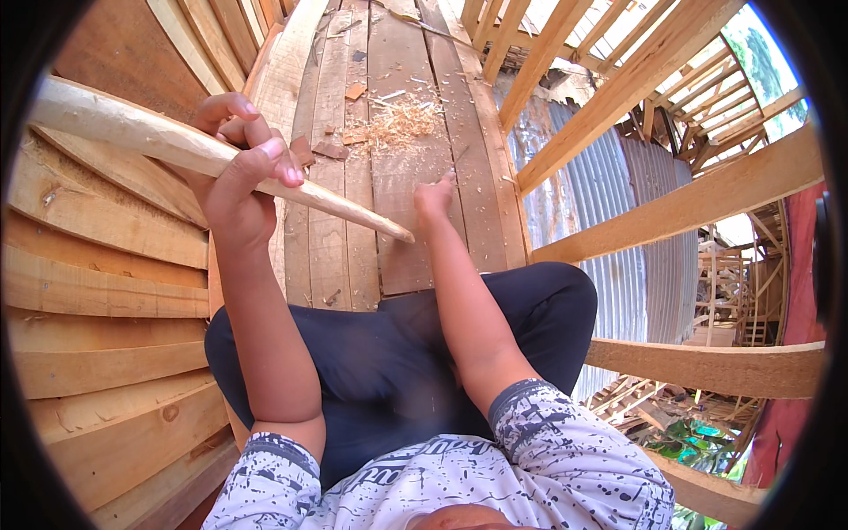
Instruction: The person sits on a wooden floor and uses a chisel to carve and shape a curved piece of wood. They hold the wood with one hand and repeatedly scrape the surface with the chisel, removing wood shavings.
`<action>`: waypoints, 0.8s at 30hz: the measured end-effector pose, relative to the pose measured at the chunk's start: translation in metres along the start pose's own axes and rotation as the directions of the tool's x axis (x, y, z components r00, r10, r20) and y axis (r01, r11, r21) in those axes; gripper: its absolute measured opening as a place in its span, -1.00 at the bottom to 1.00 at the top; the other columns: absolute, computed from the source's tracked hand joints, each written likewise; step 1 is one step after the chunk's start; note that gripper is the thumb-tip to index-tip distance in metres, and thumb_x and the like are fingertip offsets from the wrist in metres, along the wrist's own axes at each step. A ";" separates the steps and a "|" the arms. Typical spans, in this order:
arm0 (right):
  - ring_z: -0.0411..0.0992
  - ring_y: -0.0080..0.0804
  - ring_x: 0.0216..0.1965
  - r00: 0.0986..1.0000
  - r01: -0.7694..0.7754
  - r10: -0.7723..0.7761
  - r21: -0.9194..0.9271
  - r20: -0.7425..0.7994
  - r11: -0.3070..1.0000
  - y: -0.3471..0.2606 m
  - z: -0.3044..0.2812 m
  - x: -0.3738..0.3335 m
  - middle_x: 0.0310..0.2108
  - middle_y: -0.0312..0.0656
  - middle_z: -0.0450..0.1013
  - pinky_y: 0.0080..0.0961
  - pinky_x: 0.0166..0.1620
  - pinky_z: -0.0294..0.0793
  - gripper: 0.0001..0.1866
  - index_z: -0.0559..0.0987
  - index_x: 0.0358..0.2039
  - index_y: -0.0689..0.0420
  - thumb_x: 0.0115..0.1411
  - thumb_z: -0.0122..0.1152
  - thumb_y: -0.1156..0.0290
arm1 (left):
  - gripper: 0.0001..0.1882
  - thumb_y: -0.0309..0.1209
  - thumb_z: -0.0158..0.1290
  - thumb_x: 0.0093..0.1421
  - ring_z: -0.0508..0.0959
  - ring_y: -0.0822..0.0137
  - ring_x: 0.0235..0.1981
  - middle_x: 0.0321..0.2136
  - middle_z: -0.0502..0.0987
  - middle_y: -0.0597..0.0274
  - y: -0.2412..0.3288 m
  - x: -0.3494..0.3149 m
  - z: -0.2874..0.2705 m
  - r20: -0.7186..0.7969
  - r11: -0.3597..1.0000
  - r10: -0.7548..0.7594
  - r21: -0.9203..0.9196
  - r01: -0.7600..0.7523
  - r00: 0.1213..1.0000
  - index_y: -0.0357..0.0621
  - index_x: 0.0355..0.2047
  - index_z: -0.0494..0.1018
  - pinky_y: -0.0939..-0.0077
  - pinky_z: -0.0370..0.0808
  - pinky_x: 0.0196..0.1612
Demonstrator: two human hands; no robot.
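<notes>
One pale pole (181, 148) is clasped in the left hand (243, 181); whether the right hand (433, 197) holds anything is unclear.

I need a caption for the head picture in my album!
Left hand holds a pole, right hand near its tip, shavings beyond.

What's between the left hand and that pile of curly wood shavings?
Some small reddish-brown pieces lie on the planks between the left hand, holding a pale pole, and the wood shavings, as the head view shows.

Dark lettering (380, 477) on the white patterned shirt (574, 446) is only partly legible.
</notes>
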State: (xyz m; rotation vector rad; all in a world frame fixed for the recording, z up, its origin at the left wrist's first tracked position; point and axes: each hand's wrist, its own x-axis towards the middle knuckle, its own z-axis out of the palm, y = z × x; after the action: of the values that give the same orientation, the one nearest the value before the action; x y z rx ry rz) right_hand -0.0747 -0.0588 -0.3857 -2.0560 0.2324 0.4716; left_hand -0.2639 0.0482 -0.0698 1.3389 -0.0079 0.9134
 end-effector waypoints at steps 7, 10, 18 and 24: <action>0.45 0.18 0.04 0.994 0.104 -0.101 0.115 -0.030 0.988 -0.002 0.012 -0.024 0.09 0.32 0.36 -0.11 0.08 0.45 -0.27 0.03 0.29 0.44 0.17 0.07 0.52 | -0.65 -0.58 0.01 0.04 0.40 0.45 -0.67 -0.68 0.25 0.34 -0.001 -0.001 -0.005 0.004 1.000 -0.005 -0.005 0.005 1.000 -0.20 -0.12 0.33 0.53 0.48 -0.53; 0.47 0.16 0.01 0.985 -0.139 0.165 0.327 -0.052 0.935 -0.020 0.000 -0.036 0.04 0.33 0.36 -0.12 -0.02 0.51 -0.45 0.13 0.15 0.47 0.20 0.02 0.50 | -0.65 -0.59 0.01 0.04 0.39 0.45 -0.67 -0.68 0.24 0.34 -0.001 0.000 -0.007 0.000 1.000 -0.010 -0.004 0.010 1.000 -0.20 -0.11 0.33 0.53 0.48 -0.53; 0.41 -0.27 -0.59 0.914 -0.383 0.405 0.340 0.007 0.859 0.026 0.019 -0.011 -0.32 0.03 0.41 -0.38 -0.63 0.36 -0.57 0.09 0.04 0.31 0.24 -0.04 0.46 | -0.64 -0.59 0.01 0.02 0.40 0.45 -0.69 -0.69 0.25 0.35 0.000 0.003 0.007 0.045 0.993 -0.040 -0.109 0.045 0.998 -0.20 -0.12 0.34 0.53 0.48 -0.56; 0.31 -0.42 -0.66 0.818 -0.221 0.092 0.162 0.568 0.962 -0.020 -0.003 -0.063 -0.44 -0.15 0.42 -0.52 -0.63 0.29 -0.82 0.36 -0.22 0.21 0.30 0.05 0.36 | -0.63 -0.59 0.01 0.01 0.40 0.44 -0.70 -0.70 0.25 0.35 0.008 -0.003 -0.007 0.028 0.998 -0.039 -0.040 0.040 0.999 -0.20 -0.11 0.34 0.52 0.48 -0.57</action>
State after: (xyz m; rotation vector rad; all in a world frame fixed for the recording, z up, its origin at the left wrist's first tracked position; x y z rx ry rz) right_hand -0.1244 -0.0529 -0.3418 -1.6034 0.0950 1.0776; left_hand -0.2737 0.0517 -0.0669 1.3091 -0.0211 0.8574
